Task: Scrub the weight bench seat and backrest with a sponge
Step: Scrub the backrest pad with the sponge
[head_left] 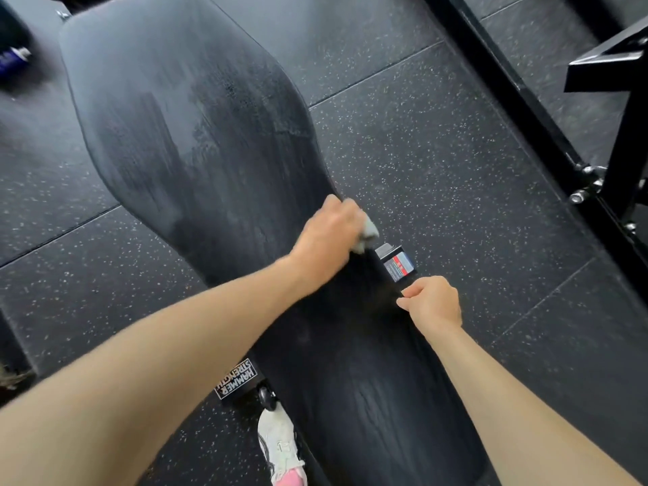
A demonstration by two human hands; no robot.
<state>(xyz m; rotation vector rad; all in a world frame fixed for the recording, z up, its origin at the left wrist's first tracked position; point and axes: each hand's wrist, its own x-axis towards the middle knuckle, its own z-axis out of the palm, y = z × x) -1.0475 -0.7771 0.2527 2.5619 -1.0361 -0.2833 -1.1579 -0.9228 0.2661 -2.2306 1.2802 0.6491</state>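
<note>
- The bench (pixel 196 135) — long, black, padded — runs from the upper left to the lower right, and wet streaks show on its wide far pad and its near end.
- The left grip (pixel 329 236) is at the bench's right edge, about midway along, fingers curled round a pale sponge (pixel 369 235) pressed to that edge.
- The right grip (pixel 434 305) is at the same edge, nearer the person, fingers curled with the fingertips at the pad — whether it clasps the edge I cannot tell.
- A small labelled block (pixel 398 266) juts from under the bench between the two grips.
- A plate reading HAMMER STRENGTH (pixel 235 379) sits under the bench's left side, a white shoe (pixel 280 447) just below it.
- Speckled rubber floor (pixel 438 152) surrounds the bench; a black steel frame (pixel 526 100) stands to its right.
</note>
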